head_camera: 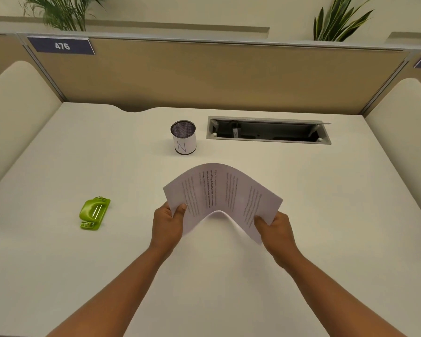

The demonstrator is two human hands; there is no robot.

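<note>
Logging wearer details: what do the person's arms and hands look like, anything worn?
Both forearms are bare to the frame edge, no sleeves in view. The left hand and right hand wear no gloves; no watch, bracelet or ring shows.

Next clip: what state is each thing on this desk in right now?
Printed sheets: bowed upward, held at both ends.
Left hand: pinches their left end.
Right hand: pinches their right end.
Green hole punch: lying untouched on desk.
Pen cup: upright.
Cable hatch: open.
</note>
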